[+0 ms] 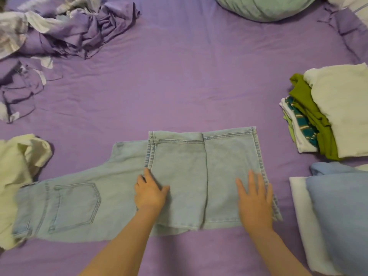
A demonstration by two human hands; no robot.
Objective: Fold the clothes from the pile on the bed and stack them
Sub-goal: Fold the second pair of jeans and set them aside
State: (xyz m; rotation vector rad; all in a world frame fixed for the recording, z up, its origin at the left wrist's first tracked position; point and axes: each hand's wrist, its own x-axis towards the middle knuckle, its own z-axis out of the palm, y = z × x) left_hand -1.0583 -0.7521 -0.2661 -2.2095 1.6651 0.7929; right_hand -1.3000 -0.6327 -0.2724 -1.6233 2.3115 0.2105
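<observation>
Jeans (119, 198) at the bed's (189, 86) near edge are mid-fold: left hand (150, 193) and right hand (255, 204), fingers flat, press the folded legs; next, probably fold over the waist.

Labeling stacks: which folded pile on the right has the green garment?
The far stack, topped by a cream piece, shows an olive-green garment. The near stack is only pale blue over white.

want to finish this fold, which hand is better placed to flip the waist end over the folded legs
Probably the left hand: it rests flat at the fold's left edge, next to the jeans waist section. The right hand lies flat on the far right edge.
</observation>
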